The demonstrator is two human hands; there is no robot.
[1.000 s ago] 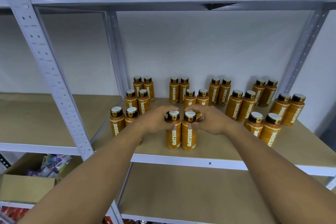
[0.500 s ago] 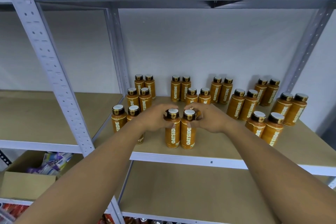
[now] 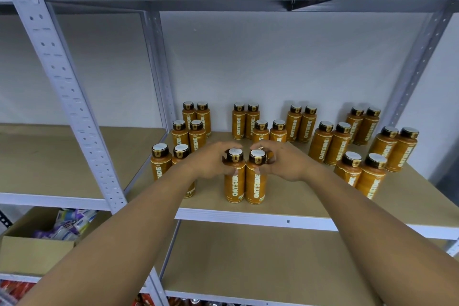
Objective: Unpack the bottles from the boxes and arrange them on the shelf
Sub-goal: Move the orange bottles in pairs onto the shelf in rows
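Two orange bottles with dark caps stand side by side near the front edge of the shelf board (image 3: 298, 196). My left hand (image 3: 211, 160) curls round the neck of the left bottle (image 3: 234, 181). My right hand (image 3: 285, 161) curls round the neck of the right bottle (image 3: 255, 184). Both bottles are upright and touch each other. Several more orange bottles (image 3: 323, 141) stand in pairs behind and to both sides.
A grey perforated upright (image 3: 64, 87) rises at the left. To its left, a lower shelf carries a cardboard box (image 3: 32, 253) with coloured packets. Below the bottles lies a bare brown shelf board (image 3: 248, 268). A white wall closes the back.
Both hands have stayed on the two front bottles. The view has shifted slightly; the bottles stand in the same spot.
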